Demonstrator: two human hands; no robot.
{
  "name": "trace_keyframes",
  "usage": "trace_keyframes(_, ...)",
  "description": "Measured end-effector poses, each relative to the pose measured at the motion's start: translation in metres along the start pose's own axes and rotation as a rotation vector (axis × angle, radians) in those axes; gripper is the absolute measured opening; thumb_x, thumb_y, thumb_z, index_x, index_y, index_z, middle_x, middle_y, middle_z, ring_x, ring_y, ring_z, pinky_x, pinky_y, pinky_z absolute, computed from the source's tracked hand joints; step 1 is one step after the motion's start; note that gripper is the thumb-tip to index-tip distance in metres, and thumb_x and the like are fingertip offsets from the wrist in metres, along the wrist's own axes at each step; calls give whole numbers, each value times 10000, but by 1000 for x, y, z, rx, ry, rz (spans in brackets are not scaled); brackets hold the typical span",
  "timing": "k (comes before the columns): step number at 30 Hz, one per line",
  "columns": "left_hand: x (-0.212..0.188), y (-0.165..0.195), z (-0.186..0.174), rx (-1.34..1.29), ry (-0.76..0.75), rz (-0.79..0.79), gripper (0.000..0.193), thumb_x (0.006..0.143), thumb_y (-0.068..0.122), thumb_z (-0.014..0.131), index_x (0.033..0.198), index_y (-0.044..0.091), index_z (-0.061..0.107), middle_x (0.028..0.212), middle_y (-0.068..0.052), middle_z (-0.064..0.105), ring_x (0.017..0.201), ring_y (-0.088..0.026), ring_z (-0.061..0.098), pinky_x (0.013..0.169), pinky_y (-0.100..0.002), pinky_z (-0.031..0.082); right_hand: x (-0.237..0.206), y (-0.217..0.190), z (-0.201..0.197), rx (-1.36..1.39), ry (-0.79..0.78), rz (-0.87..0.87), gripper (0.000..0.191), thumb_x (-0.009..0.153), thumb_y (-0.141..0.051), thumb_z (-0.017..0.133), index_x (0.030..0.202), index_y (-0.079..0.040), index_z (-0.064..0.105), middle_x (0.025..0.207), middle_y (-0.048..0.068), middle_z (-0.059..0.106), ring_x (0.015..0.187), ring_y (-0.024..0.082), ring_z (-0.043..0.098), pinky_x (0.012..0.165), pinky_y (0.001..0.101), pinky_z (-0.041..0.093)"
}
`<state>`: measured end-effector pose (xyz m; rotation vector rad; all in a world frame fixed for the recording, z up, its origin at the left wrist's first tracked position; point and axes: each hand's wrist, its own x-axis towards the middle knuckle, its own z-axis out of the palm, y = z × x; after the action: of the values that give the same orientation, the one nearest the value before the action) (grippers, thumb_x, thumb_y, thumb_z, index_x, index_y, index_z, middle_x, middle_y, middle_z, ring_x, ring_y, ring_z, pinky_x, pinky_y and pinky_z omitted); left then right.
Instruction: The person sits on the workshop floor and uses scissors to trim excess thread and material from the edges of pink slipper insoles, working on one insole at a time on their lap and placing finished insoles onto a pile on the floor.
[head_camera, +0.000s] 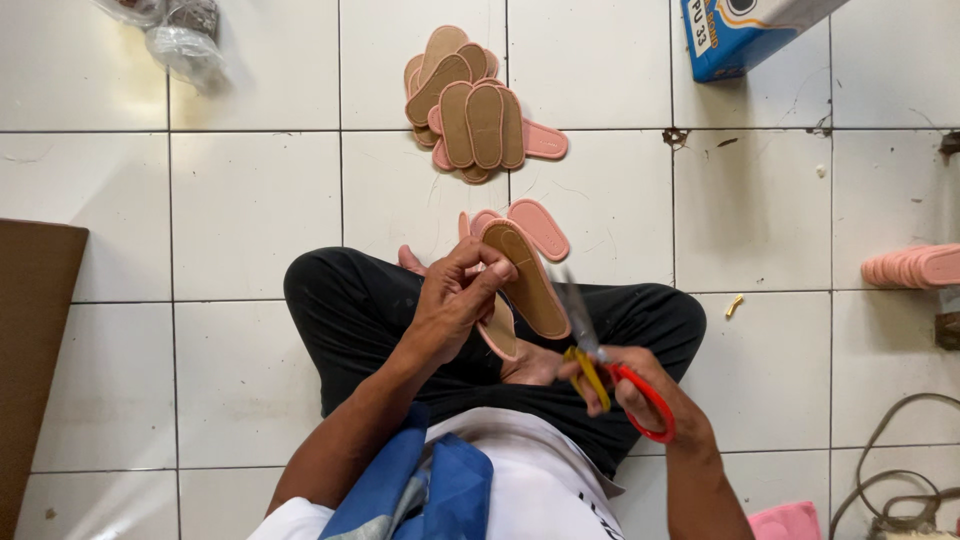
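Two hands: left hand (455, 300) grips insole (528, 280), right hand (640, 395) scissors (610, 375).

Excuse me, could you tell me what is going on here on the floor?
A person sits cross-legged on a white tiled floor. The left hand holds a tan shoe insole with a pink edge over the lap, while the right hand holds scissors with red and yellow handles beside it. A pile of similar insoles lies ahead on the tiles, another pink stack sits to the right, and a blue box stands further off.
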<state>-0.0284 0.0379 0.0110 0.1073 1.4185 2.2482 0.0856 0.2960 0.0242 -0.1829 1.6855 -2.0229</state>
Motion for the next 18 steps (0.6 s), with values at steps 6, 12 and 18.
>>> trace_keyframes(6, -7, 4, 10, 118, -2, 72, 176, 1047, 188, 652, 1014, 15, 655, 946, 37, 548, 590, -25, 513, 504, -185, 413, -2, 2, -1, 98, 34, 183, 1015, 822, -850, 526, 989, 133, 715, 641, 50, 577, 510, 114, 536, 457, 243, 452)
trace_keyframes(12, -7, 0, 7, 45, 3, -5, 158, 1022, 206, 609, 992, 51, 602, 804, 35, 598, 527, 1, 438, 454, -159, 332, 1, 6, 3, 154, 16, 133, 995, 872, -836, 500, 959, 131, 719, 624, 39, 573, 514, 105, 537, 461, 239, 455)
trace_keyframes(18, -7, -16, 11, 7, 118, 37, 220, 1019, 260, 654, 918, 85, 567, 755, 30, 589, 562, 2, 459, 496, -158, 364, -2, 10, 11, -1, -11, 152, 909, 862, -785, 556, 996, 99, 720, 609, 37, 570, 485, 109, 548, 456, 243, 480)
